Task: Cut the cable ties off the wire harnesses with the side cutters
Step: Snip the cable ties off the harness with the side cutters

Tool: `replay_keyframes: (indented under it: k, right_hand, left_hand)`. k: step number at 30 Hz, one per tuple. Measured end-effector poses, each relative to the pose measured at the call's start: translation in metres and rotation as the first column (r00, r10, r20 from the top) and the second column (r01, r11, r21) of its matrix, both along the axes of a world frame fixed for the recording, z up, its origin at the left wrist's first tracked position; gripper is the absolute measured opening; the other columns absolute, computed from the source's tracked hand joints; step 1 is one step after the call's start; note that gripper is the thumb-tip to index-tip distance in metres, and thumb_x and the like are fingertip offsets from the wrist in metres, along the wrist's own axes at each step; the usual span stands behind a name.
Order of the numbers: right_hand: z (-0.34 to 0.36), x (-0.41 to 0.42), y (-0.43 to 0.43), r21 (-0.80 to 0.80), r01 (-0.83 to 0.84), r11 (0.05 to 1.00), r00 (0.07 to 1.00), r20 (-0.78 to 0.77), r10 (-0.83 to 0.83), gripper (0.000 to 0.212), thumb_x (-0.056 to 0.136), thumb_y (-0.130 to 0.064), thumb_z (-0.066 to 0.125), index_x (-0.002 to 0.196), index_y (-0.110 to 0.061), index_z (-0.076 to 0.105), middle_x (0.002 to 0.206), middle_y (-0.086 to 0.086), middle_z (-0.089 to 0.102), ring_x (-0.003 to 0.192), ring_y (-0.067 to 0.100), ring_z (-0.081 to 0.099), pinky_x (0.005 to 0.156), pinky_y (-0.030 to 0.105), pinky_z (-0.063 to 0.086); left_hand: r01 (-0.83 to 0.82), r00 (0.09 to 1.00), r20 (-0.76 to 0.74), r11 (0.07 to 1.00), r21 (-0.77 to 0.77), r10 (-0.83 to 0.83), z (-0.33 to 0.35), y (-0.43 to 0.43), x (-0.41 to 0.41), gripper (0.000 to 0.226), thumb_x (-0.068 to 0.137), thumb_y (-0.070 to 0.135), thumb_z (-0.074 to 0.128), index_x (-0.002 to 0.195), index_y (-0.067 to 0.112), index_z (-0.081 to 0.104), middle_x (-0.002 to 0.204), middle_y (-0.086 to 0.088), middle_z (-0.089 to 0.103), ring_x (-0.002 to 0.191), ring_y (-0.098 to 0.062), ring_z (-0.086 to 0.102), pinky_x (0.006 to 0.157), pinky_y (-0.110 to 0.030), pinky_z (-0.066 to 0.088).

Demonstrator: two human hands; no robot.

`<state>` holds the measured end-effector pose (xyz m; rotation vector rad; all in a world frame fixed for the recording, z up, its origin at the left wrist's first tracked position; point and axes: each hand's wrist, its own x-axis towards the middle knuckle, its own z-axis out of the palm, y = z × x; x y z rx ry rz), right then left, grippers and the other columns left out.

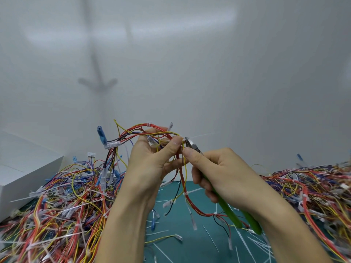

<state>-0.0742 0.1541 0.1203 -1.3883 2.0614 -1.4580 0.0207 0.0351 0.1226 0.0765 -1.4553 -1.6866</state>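
My left hand holds a wire harness of red, yellow and black wires up above the green mat, thumb and fingers pinching the bundle near a white cable tie. My right hand grips the green-handled side cutters. Their metal jaws sit right at that tie, whose thin tail sticks out to the right. More of the harness hangs down between my hands, with another white tie on it.
A big heap of harnesses lies on the left and another heap on the right. Cut white tie pieces litter the green mat. A white box stands at the far left against the white wall.
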Motion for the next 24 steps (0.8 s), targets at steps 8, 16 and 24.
replay_keyframes:
  k: [8,16,24]
  right_hand:
    - [-0.0001,-0.0003,-0.0004,-0.005,0.014,1.0,1.0,-0.018,-0.014,0.061,0.084,-0.07,0.048,0.053,-0.019,0.061,0.043,-0.004,0.047,0.042,0.015,0.045,0.05,0.031,0.04]
    - [-0.002,0.0025,-0.0032,-0.01,0.049,0.999,0.997,-0.066,-0.049,0.062,0.087,-0.069,0.045,0.052,-0.019,0.058,0.043,-0.005,0.048,0.041,0.011,0.046,0.057,0.032,0.04]
    - [-0.0025,0.0012,-0.0033,-0.02,0.047,0.999,0.997,-0.065,-0.048,0.062,0.089,-0.067,0.045,0.052,-0.018,0.058,0.043,-0.005,0.048,0.041,0.01,0.045,0.057,0.034,0.041]
  left_hand:
    - [0.003,1.0,0.02,0.999,0.044,-0.004,-0.0002,0.001,-0.0021,0.039,0.08,0.011,0.07,0.111,-0.008,0.055,0.088,-0.015,0.066,0.074,-0.017,0.067,0.057,-0.022,0.055]
    - [-0.014,0.999,0.045,0.999,0.035,0.013,-0.0006,-0.0012,0.0004,0.036,0.073,0.018,0.072,0.102,0.0,0.059,0.087,-0.014,0.067,0.074,-0.016,0.068,0.058,-0.023,0.055]
    - [-0.031,0.998,0.064,0.999,0.025,0.029,-0.0015,-0.001,-0.0014,0.028,0.076,0.016,0.071,0.098,0.003,0.061,0.082,-0.009,0.069,0.073,-0.015,0.068,0.057,-0.022,0.055]
